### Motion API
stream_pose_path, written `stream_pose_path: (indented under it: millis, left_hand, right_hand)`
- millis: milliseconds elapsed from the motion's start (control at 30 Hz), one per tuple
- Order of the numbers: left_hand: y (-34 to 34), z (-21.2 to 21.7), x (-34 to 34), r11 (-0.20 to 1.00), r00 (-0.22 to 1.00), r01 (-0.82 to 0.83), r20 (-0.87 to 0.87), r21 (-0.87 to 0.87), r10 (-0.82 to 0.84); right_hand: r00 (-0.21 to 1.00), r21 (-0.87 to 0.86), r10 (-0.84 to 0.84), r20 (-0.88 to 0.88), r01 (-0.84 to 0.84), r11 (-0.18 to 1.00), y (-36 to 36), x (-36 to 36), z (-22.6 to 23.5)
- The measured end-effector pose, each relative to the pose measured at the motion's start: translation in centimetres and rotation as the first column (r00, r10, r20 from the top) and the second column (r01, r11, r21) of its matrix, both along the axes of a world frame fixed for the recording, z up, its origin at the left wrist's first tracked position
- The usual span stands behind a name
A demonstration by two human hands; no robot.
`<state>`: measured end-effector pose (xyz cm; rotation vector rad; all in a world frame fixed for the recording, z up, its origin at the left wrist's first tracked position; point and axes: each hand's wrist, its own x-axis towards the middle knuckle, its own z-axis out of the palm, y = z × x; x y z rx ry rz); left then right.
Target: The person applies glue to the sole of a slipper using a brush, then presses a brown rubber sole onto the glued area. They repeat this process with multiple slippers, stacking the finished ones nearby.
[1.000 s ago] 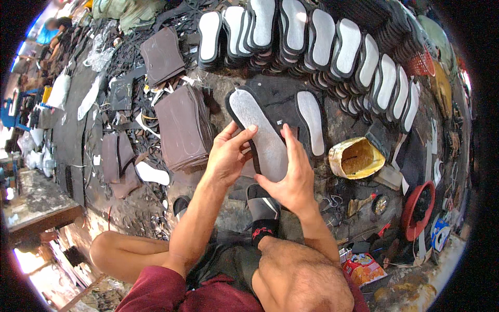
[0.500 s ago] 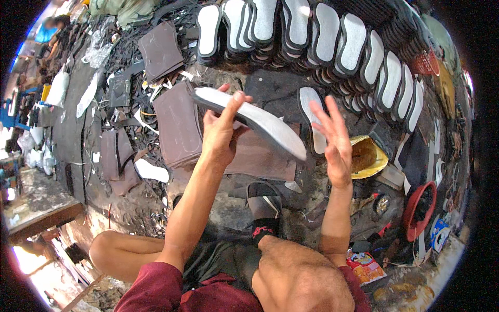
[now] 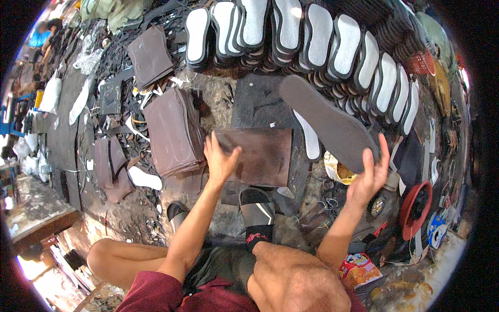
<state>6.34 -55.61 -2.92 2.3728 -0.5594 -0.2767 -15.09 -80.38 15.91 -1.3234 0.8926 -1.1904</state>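
Observation:
A dark sole (image 3: 327,119), plain brown-black side up, is tilted across the right of the work spot. My right hand (image 3: 366,179) grips its near end, thumb and fingers at the rim. Partly beneath it lies a white-topped sole (image 3: 310,140). My left hand (image 3: 221,162) is open, fingers apart, over the left edge of a single brown sheet (image 3: 265,161); whether it touches the sheet I cannot tell. Just left of that hand is a stack of brown sheets (image 3: 171,130).
Stacks of white-topped soles (image 3: 317,28) curve along the far side. A yellow-rimmed pot (image 3: 335,169) sits partly behind the held sole. A red basin (image 3: 417,210) stands at the right. Dark scraps (image 3: 112,60) and another brown stack (image 3: 149,57) lie at the left.
The sole has passed from my left hand to my right and turned from white side to dark side up. My left hand has dropped to the brown sheet; my right has moved rightward.

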Motion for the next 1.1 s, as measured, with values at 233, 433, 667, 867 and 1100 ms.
stream_pose_path:
  millis: [233,433,667,867,1100]
  left_hand:
    - [-0.1,1.4,-1.8,0.996,0.998,-0.067,0.008,-0.056,0.067]
    - [-0.4,3.3,-0.9,0.974,0.944,-0.075,-0.33,-0.212,0.0]
    - [0.7,5.5,-0.7,0.985,0.949,0.056,-0.297,-0.162,-0.103]
    - [1.1,2.3,-0.4,0.95,0.933,0.003,-0.34,-0.311,-0.114]
    - [-0.4,6.2,-3.7,0.978,1.0,0.014,0.03,-0.209,-0.008]
  right_hand:
    - [0.866,0.272,0.256,-0.431,-0.146,0.951,4.1,-10.3,-2.3]
    - [0.826,0.57,0.238,-0.511,0.119,0.813,9.8,-23.8,-11.2]
    - [0.483,-0.095,-0.029,-0.875,-0.113,0.989,11.0,-12.0,-9.8]
    - [0.687,-0.423,-0.112,-0.718,-0.303,0.854,6.4,3.7,-13.1]
    - [0.165,-0.119,-0.074,-0.983,-0.286,0.951,-2.5,8.2,-13.0]
